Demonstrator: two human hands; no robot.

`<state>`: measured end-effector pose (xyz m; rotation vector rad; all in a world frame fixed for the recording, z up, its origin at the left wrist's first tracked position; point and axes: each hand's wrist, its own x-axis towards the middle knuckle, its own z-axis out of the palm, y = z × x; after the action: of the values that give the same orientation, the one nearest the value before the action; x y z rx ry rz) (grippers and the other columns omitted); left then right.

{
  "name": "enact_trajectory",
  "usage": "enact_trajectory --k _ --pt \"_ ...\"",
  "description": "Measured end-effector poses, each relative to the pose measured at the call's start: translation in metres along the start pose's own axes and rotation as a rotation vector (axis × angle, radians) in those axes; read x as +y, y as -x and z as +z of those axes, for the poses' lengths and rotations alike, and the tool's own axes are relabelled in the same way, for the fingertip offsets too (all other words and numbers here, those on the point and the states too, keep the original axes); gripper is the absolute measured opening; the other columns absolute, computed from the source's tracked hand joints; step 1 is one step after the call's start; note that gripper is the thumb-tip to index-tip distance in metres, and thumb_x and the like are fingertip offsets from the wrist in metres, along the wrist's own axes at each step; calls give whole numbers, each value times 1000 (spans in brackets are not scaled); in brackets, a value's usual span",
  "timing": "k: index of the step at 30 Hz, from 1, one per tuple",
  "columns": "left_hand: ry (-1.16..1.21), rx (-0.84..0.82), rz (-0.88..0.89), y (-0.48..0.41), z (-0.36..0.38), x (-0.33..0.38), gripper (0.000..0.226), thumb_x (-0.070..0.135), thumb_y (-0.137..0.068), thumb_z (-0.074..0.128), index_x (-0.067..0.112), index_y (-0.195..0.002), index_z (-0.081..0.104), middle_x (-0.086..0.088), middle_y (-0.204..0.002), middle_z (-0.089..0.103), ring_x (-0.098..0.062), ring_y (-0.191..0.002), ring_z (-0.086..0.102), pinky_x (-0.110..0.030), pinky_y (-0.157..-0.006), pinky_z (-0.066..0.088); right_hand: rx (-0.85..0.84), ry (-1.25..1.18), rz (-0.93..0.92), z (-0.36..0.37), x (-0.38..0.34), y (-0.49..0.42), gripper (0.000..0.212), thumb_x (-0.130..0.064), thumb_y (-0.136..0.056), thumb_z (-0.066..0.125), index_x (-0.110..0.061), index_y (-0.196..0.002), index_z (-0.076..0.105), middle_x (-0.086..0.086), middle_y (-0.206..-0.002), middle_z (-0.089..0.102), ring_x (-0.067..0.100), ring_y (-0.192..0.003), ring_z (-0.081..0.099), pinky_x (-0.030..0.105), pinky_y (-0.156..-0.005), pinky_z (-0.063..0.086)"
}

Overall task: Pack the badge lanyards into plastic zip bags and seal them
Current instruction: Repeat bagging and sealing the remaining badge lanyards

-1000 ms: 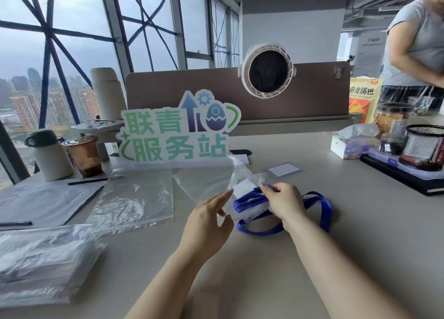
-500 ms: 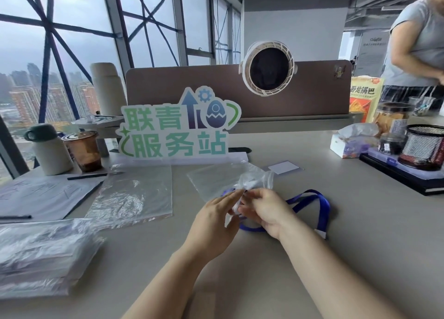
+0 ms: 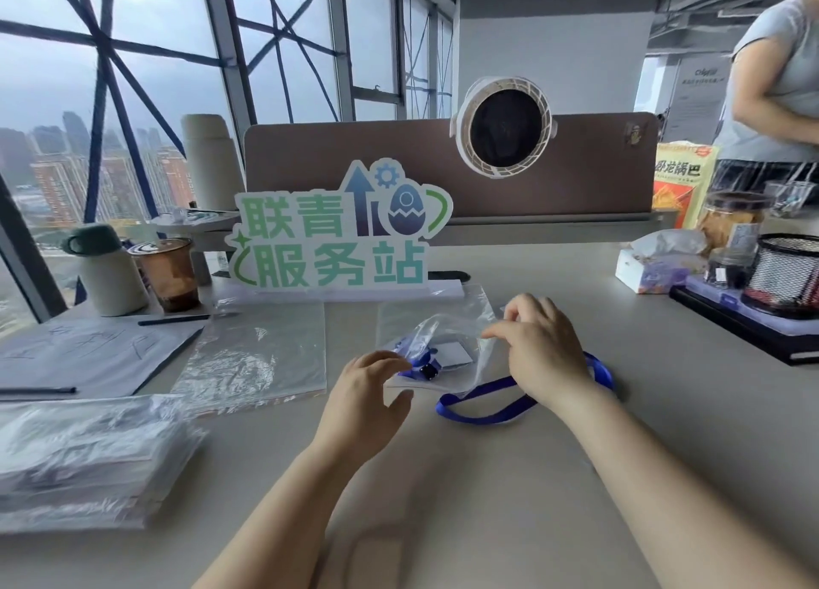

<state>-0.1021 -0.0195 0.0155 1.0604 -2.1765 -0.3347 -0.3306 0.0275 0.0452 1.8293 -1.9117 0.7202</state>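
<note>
A clear zip bag (image 3: 436, 329) lies in the middle of the table. Inside it are a white badge card (image 3: 450, 352) and the clip end of a blue lanyard (image 3: 481, 404). The strap's loop trails out of the bag onto the table near my right wrist. My left hand (image 3: 365, 404) holds the bag's near left edge, its fingers curled over the clip end. My right hand (image 3: 543, 351) pinches the bag's open right edge, with the strap passing under it.
A second flat zip bag (image 3: 257, 353) lies to the left, and a stack of filled bags (image 3: 79, 455) sits at the near left. Behind stand a green sign (image 3: 337, 234), a drink cup (image 3: 166, 274), a mug (image 3: 106, 274) and papers (image 3: 88, 349). A tissue box (image 3: 656, 265) and mesh holder (image 3: 789, 274) are right; a person (image 3: 775, 79) stands beyond.
The badge card and clip end went from my hands into the bag. My hands, close together before, have spread to the bag's two sides, and the bag now lies flatter.
</note>
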Motion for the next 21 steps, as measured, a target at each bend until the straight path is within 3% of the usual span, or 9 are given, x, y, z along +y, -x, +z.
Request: enact_trajectory --k 3,6,10,15,19,20,21 --pt "-96 -81 18 -4 -4 2 37 15 -85 63 23 -121 61 10 -128 53 -12 -117 49 -21 -98 39 -20 169 -92 -5 8 -11 31 2 -68 72 -26 -81 75 2 -87 57 28 -81 53 29 -67 33" --pt "-178 -32 93 -16 -16 6 17 13 -88 61 16 -103 68 4 -113 60 -18 -98 60 -27 -82 48 -122 209 -126 -18 12 -19 4 -19 -80 70 -23 -82 70 -4 -93 59 23 -90 51 28 -72 34" --pt "-213 16 88 -46 -45 10 8 19 -86 65 13 -87 70 0 -97 63 -21 -84 62 -30 -72 48 -141 121 -87 -42 21 -31 12 -23 -90 56 -22 -85 66 -7 -94 61 18 -92 50 27 -71 36" --pt "-310 108 172 -81 -103 38 10 24 -89 62 16 -90 69 3 -97 62 -17 -79 60 -24 -67 42 -178 66 -107 -108 19 -74 10 -25 -85 60 -30 -77 62 -9 -88 59 17 -90 50 30 -73 38" --pt "-246 173 216 -110 -151 64 9 21 -85 67 14 -90 70 -2 -94 65 -20 -83 62 -27 -74 48 -149 -4 -119 -172 10 -106 7 -20 -84 65 -23 -78 64 -6 -83 60 17 -89 50 30 -80 40" --pt "-232 173 217 -115 -158 68 8 20 -85 68 14 -89 70 -1 -91 66 -20 -82 62 -26 -73 46 -158 -5 -116 -183 7 -108 8 -20 -85 64 -25 -78 63 -6 -82 59 18 -88 52 27 -80 43" --pt "-226 195 219 -119 -163 71 7 20 -85 68 13 -88 70 0 -87 65 -18 -80 61 -24 -71 43 -139 -38 -95 -191 6 -109 7 -19 -86 64 -23 -80 63 -6 -82 59 17 -85 53 14 -77 42"
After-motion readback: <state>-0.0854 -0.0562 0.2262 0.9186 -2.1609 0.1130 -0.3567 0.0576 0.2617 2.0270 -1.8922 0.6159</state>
